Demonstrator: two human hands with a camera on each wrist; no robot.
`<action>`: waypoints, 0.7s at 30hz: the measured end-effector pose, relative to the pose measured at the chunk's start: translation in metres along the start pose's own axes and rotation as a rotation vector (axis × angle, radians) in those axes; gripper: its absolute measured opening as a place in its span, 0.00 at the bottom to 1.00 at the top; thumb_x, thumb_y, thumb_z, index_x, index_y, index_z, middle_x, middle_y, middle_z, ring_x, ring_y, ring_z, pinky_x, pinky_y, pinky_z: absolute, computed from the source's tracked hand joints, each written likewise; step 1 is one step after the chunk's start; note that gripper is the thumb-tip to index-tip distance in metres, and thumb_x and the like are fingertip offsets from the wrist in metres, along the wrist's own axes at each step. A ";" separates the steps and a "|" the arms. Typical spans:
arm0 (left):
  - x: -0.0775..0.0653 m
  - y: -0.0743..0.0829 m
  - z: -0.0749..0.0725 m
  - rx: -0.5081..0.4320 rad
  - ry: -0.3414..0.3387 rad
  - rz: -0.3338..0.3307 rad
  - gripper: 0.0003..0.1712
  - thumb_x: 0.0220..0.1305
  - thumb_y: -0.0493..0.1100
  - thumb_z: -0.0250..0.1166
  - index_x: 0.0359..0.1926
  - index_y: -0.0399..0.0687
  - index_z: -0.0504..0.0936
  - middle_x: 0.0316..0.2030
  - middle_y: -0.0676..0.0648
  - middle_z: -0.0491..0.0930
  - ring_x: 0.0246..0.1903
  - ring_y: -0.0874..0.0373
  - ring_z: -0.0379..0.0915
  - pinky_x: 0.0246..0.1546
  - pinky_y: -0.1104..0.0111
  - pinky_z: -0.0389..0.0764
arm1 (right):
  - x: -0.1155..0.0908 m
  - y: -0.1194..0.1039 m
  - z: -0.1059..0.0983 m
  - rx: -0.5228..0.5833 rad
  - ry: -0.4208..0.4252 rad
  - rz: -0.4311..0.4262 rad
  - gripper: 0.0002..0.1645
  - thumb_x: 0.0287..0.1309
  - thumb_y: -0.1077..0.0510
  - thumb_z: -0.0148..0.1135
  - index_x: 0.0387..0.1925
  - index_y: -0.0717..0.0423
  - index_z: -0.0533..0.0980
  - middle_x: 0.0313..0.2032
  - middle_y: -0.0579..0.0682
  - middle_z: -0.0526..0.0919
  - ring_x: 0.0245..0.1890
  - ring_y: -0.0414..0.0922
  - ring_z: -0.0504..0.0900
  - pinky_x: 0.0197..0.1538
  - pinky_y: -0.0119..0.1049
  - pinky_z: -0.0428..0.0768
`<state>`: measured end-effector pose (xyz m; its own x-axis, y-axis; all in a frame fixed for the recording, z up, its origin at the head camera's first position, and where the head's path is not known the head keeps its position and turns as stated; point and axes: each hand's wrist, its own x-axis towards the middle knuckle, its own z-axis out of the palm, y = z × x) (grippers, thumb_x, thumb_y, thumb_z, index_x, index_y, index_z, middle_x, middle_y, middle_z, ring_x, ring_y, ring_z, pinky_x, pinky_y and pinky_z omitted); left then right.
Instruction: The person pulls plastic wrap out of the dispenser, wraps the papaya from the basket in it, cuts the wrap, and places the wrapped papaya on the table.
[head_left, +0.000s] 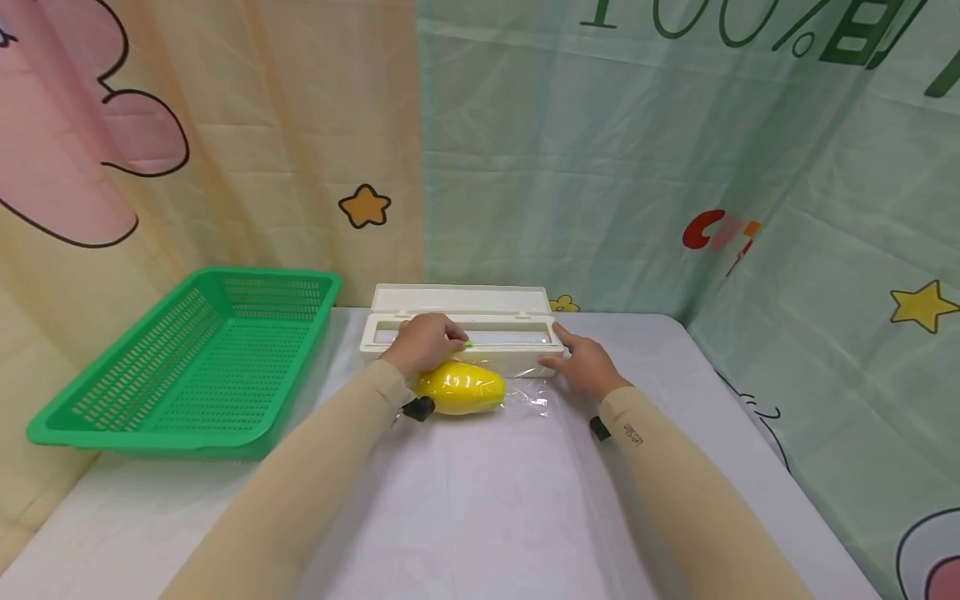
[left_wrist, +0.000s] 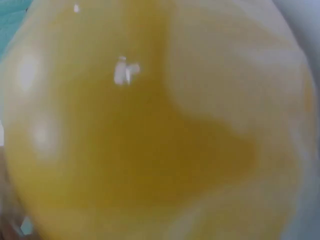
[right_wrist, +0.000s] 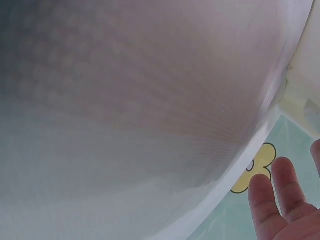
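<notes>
A long white cling film dispenser [head_left: 480,362] stands at the back of the table with its lid [head_left: 461,297] tipped up behind it. My left hand [head_left: 424,343] reaches over its front edge and pinches a small green slider [head_left: 468,343]. At the dispenser's right end, my right hand [head_left: 588,365] holds it, thumb low in front and fingers higher up. Just before the box lies a smooth, rounded yellow object [head_left: 465,388], which fills the left wrist view. Clear film [head_left: 531,400] shows over it and to its right. Fingers [right_wrist: 262,197] of the right hand appear in the right wrist view.
A green plastic basket [head_left: 258,433] with perforated sides stands on the left of the table. White cloth covers the tabletop [head_left: 465,508]. Printed curtains [head_left: 525,167] hang behind the table and along its right side.
</notes>
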<state>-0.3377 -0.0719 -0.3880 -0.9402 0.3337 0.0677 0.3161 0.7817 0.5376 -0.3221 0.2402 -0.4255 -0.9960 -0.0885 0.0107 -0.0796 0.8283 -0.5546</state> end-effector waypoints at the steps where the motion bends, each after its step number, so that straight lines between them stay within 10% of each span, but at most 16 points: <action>1: -0.001 -0.002 -0.001 0.003 0.003 0.001 0.10 0.74 0.49 0.67 0.48 0.57 0.92 0.48 0.53 0.90 0.55 0.51 0.82 0.66 0.47 0.65 | 0.000 -0.001 0.001 0.000 0.000 -0.001 0.56 0.65 0.38 0.71 0.84 0.41 0.51 0.75 0.65 0.69 0.76 0.62 0.68 0.77 0.59 0.67; 21: -0.038 -0.058 -0.047 0.095 0.053 -0.068 0.11 0.73 0.47 0.68 0.50 0.53 0.92 0.50 0.47 0.90 0.57 0.45 0.81 0.67 0.40 0.64 | 0.005 0.003 0.000 -0.008 -0.032 0.003 0.57 0.66 0.34 0.69 0.84 0.41 0.49 0.77 0.64 0.66 0.78 0.62 0.65 0.76 0.59 0.68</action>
<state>-0.3266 -0.1549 -0.3824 -0.9644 0.2520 0.0798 0.2598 0.8485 0.4610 -0.3274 0.2423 -0.4275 -0.9945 -0.1031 -0.0178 -0.0766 0.8331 -0.5477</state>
